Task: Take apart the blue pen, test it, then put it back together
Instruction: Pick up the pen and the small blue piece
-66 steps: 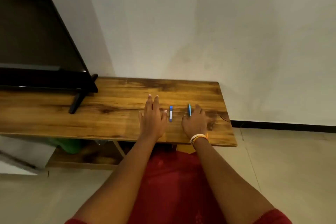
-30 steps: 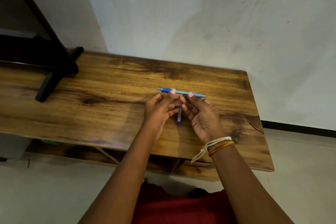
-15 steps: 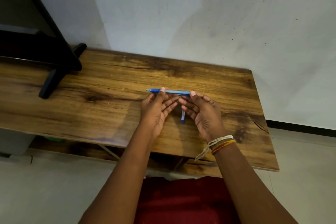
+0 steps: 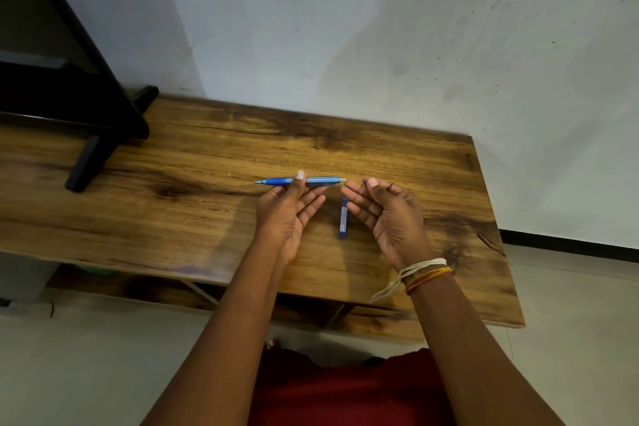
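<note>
The blue pen (image 4: 320,180) is held level above the wooden table (image 4: 193,211), tip pointing left. My left hand (image 4: 288,207) pinches it near the middle between thumb and fingers. My right hand (image 4: 383,214), palm up with fingers curled, sits just right of the pen's rear end; thumb and forefinger are close together and I cannot tell whether they hold a small part. A second small blue piece with a white label (image 4: 343,218), likely the cap, lies on the table between my hands.
A black TV stand leg (image 4: 86,162) and screen frame (image 4: 62,104) stand at the table's left. A white wall runs behind the table. The table's right edge (image 4: 498,228) drops to a tiled floor. A shelf shows under the tabletop.
My hands lifted the pen from the table and turned it level. Since half a second ago my right hand has come off the pen's rear end and drawn slightly right.
</note>
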{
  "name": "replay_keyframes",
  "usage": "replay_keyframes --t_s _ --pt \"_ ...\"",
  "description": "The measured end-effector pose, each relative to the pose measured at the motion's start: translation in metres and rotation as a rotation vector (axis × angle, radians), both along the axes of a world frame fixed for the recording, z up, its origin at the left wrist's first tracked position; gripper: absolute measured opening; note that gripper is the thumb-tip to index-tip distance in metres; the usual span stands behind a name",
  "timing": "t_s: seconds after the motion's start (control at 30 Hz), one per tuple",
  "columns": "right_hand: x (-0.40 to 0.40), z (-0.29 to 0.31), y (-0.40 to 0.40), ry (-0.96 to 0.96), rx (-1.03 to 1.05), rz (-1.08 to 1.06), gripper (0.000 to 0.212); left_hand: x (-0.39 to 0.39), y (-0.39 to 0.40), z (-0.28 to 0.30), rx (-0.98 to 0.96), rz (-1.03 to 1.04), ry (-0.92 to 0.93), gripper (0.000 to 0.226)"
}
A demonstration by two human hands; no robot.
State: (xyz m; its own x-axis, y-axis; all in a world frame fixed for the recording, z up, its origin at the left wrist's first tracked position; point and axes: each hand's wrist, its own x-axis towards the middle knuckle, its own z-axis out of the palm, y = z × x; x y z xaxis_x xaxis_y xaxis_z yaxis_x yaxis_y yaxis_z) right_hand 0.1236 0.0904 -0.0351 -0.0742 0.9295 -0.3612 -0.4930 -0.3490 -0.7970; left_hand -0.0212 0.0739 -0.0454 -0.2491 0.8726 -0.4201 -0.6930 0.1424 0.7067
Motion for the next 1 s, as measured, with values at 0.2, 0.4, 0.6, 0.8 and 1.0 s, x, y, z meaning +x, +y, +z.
replay_keyframes --t_s 0.2,0.4,0.6,0.8,1.0 --pt "0.031 -0.008 0.008 -0.865 0.136 -0.162 0.018 -0.004 0.001 -0.004 -0.025 -0.001 0.007 0.014" --pt "0.056 -0.01 0.009 -1.176 0.139 -0.178 0.014 -0.005 0.003 -0.008 -0.056 0.025 0.022 0.013" --pt "0.061 -0.011 0.008 -1.278 0.109 -0.144 0.013 -0.005 0.004 -0.009 -0.066 0.037 0.018 0.013" --pt "0.045 -0.008 0.008 -1.218 0.237 -0.222 0.023 -0.005 0.005 -0.008 -0.07 0.029 0.038 0.016" --pt "0.005 -0.01 0.005 -0.783 0.293 0.121 0.013 -0.005 0.006 -0.007 -0.051 -0.011 0.081 0.014"
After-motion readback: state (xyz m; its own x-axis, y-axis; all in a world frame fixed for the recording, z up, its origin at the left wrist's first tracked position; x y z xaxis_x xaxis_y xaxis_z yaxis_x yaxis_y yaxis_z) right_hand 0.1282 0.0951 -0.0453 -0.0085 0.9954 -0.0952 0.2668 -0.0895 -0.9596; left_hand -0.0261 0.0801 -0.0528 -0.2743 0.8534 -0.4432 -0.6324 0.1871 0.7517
